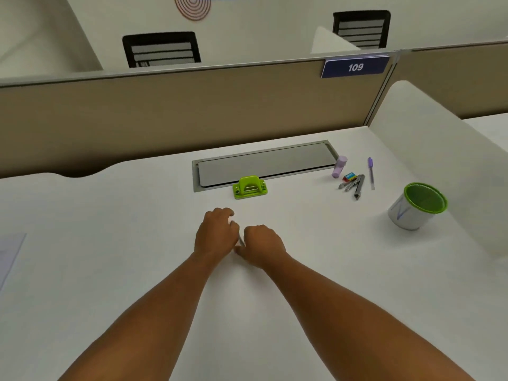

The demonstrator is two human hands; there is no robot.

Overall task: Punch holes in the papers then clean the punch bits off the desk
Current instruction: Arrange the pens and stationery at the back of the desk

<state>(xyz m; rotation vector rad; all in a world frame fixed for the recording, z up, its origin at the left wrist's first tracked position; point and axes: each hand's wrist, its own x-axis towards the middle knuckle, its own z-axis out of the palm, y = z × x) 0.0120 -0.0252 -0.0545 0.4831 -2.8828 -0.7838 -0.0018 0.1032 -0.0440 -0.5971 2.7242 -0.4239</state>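
- The white table [110,243] fills most of the view, with a tan partition [192,105] along its far edge that carries a blue tag [355,67] reading 109.
- Two bare forearms reach in from the bottom edge and meet near the middle of the table.
- A grey cable hatch [264,163] is set into the table's far side.
- A white cup with a green rim [417,206] stands at the right, well apart from the hands.
- The left hand [215,233] is curled, knuckles up, fingers bent down to the table; a small white bit shows at its fingertips, but whether it grips it I cannot tell.
- The right hand [262,244] is curled too, close beside the left, thumb toward it; a thin pale strip shows between the two, too small to name, and its grip cannot be told.
- The green hole punch [249,187] sits upright at the hatch's near edge, just beyond the hands and untouched.
- A sheet of paper [9,257] lies at the left edge, partly cut off.
- Right of the hatch: a lilac glue stick [339,166], a purple pen [371,173], several grey clips [354,185] and a small red-and-blue eraser [350,176].
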